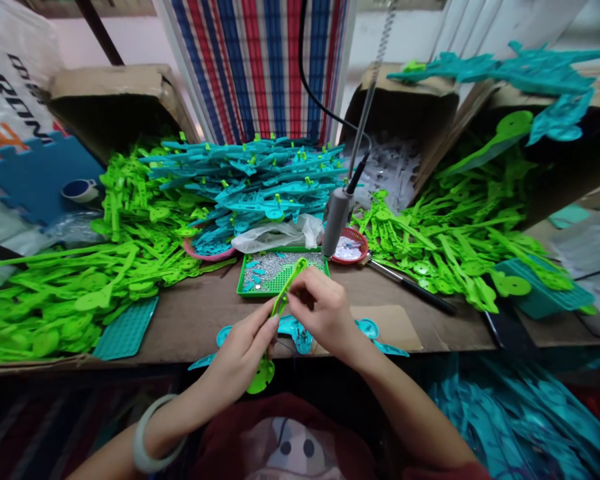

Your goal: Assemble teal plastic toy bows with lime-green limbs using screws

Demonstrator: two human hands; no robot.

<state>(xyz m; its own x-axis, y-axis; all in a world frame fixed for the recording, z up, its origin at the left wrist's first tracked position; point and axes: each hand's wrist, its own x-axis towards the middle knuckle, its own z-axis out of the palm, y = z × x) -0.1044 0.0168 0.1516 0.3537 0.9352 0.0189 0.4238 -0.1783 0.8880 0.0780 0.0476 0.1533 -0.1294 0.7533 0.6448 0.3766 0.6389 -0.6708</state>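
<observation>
A long lime-green plastic part (261, 377) with a round disc at its lower end is gripped in my left hand (247, 340). The fingers of my right hand (325, 307) are pinched at its upper end; whether they hold a small piece there is hidden. Under my hands, at the table edge, lies a turquoise plastic part (369, 328) with wing-like ends. Just beyond my fingers is a green tray (241, 285) of small silvery pieces and a few blue bits. A grey electric screwdriver (337, 220) hangs from a coiled spring above the tray's right side.
Lime-green parts (55, 300) are heaped at left, with another green heap (430, 247) at right. Turquoise parts (250, 173) are piled behind the tray. A red basket (363, 245) holds white pieces. A black-handled tool (415, 287) and a cardboard piece (387, 323) lie at right.
</observation>
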